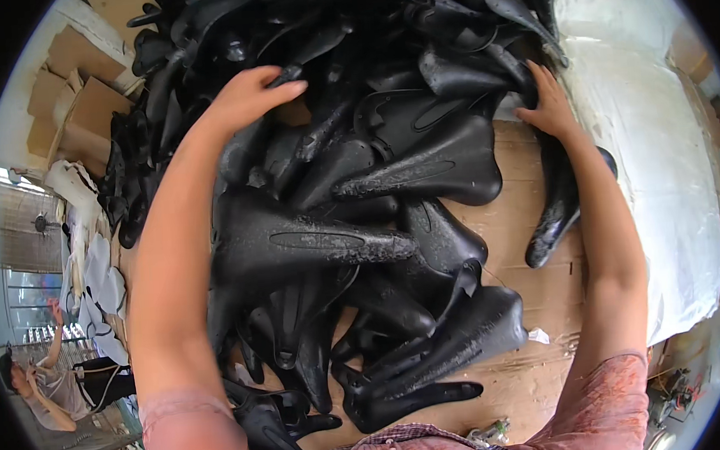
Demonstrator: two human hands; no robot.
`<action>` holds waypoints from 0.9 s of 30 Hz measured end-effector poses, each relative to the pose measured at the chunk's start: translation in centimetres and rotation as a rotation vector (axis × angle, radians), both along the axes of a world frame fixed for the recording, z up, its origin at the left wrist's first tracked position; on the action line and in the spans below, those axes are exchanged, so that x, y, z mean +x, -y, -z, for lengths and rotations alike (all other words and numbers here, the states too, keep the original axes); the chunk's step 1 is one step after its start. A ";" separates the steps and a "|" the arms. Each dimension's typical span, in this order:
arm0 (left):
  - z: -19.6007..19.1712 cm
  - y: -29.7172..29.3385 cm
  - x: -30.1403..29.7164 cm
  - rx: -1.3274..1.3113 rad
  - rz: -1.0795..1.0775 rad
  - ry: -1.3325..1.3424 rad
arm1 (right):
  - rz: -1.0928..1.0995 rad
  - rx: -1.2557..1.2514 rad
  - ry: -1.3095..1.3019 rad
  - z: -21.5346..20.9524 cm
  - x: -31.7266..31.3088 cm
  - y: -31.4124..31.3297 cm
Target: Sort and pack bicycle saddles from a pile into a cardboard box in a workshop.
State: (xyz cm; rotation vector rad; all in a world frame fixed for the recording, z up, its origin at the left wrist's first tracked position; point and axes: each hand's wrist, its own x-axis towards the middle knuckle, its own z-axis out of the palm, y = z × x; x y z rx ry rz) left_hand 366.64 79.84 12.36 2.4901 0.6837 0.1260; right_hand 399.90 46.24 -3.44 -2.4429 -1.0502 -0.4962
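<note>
A large heap of black bicycle saddles fills the middle, their long noses and wide backs lying at many angles. Toward the upper left, my left hand reaches over the heap, thumb and fingers closed around the tip of a black saddle. On the right side of the heap, my right hand has its fingers and thumb on either side of the end of another black saddle. Below that hand, a separate saddle lies on the cardboard, partly behind my right forearm. Several saddles show pale scuffs.
Brown cardboard lies under the heap. A white plastic-wrapped block borders it on the right. Cardboard boxes stand at the upper left. Another person is at the far left, near a window.
</note>
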 end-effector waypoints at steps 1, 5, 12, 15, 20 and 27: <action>1.8 -1.1 2.2 0.104 -0.049 -0.068 | -0.115 -0.110 0.052 0.1 -0.3 -2.1; 6.6 1.0 10.0 0.632 -0.012 -0.386 | 0.243 -0.313 0.135 -0.8 2.2 -6.4; 11.1 1.5 9.6 0.679 0.099 -0.351 | 0.060 -0.181 0.108 0.6 7.3 -4.9; 10.6 2.8 9.7 0.551 0.093 -0.419 | -0.050 -0.118 0.097 0.5 4.6 -3.6; 8.6 4.6 4.6 0.544 0.106 -0.359 | -0.034 -0.105 0.044 -2.7 -6.3 -3.4; 5.4 10.3 -6.5 0.368 0.048 -0.319 | -0.086 0.013 -0.051 -5.7 -21.1 0.3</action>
